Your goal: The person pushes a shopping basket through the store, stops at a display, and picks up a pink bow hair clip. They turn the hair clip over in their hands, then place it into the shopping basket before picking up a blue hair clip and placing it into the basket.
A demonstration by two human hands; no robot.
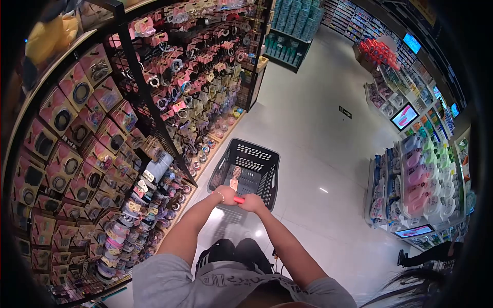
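Both arms stretch forward to a black plastic shopping basket cart [257, 154] on the shop floor. My left hand [227, 195] and my right hand [252, 203] are side by side, closed around its red handle [239, 199]. Inside the basket lie a couple of small packaged items [235, 177], one on a pink card. My left wrist wears a thin bracelet.
A tall display wall of hair accessories on pink cards [102, 143] runs close along my left. Shelves of bottles and two screens [421, 179] stand on the right. White tiled aisle floor [313, 128] stretches ahead. Another person's dark shoes and legs [426, 254] show at the lower right.
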